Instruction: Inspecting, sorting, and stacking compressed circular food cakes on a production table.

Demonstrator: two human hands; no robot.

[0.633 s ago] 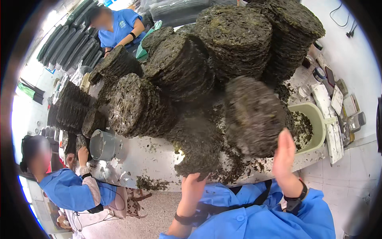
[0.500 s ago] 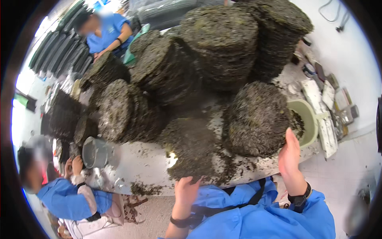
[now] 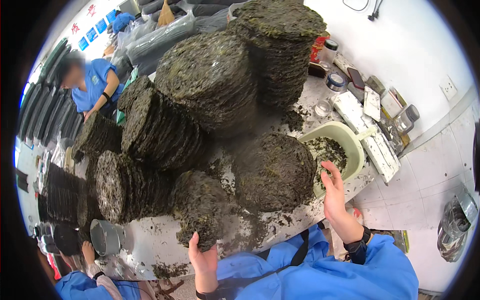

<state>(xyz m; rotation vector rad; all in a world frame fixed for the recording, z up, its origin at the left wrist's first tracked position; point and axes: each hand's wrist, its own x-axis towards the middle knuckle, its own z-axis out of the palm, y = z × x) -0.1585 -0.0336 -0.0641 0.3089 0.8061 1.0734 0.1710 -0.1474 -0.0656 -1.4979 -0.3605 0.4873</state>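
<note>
My left hand (image 3: 204,257) grips the near edge of a dark, round dried seaweed cake (image 3: 200,207), its thumb on top. The cake lies at the near side of the table, left of a low stack of round seaweed cakes (image 3: 275,172). Beside that stack's right side is my right hand (image 3: 336,197), raised and holding nothing, with its fingers apart and slightly curled. Its fingertips overlap the pale green basin (image 3: 356,162) in view, in which loose seaweed scraps (image 3: 331,150) lie. Whether they touch the scraps I cannot tell.
Tall seaweed stacks (image 3: 205,75) stand behind, with leaning ones (image 3: 160,130) to the left. A grey pail (image 3: 105,237) is at the near left. Jars (image 3: 335,81), a phone (image 3: 356,78) and a long white block (image 3: 365,135) lie right. Co-workers in blue (image 3: 95,85) sit at the left.
My view has swung to the right, so the stacks appear farther left. My left hand now grips the seaweed cake's near edge. My right hand's fingers have curled and overlap the basin.
</note>
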